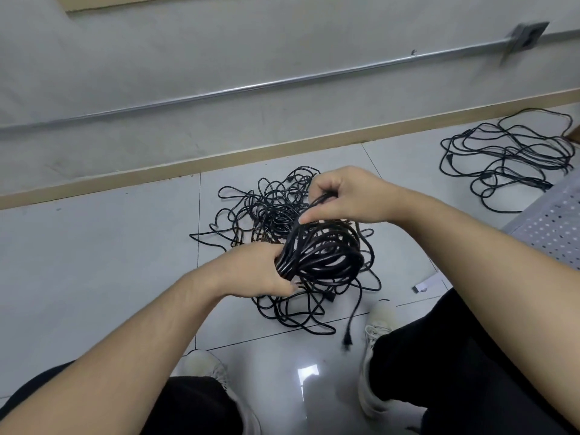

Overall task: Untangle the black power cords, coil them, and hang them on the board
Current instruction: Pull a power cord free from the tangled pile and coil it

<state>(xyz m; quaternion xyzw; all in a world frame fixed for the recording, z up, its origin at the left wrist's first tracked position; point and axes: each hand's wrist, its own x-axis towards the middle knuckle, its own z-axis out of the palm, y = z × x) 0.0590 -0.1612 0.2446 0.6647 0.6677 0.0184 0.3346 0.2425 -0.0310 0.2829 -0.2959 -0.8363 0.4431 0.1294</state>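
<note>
A coil of black power cord (326, 252) hangs in front of me above the floor. My left hand (257, 271) grips the coil's left end, its fingers wrapped round the bunched loops. My right hand (342, 196) pinches a strand of the same cord just above the coil. The cord's loose end trails down to a plug (346, 335) between my shoes. Under the coil a tangled pile of black cords (266, 208) lies on the tiled floor.
A second, looser heap of black cords (508, 158) lies at the far right by the wall. A perforated white board (552, 227) shows at the right edge. A metal conduit (251, 86) runs along the wall. My shoes and knees fill the bottom.
</note>
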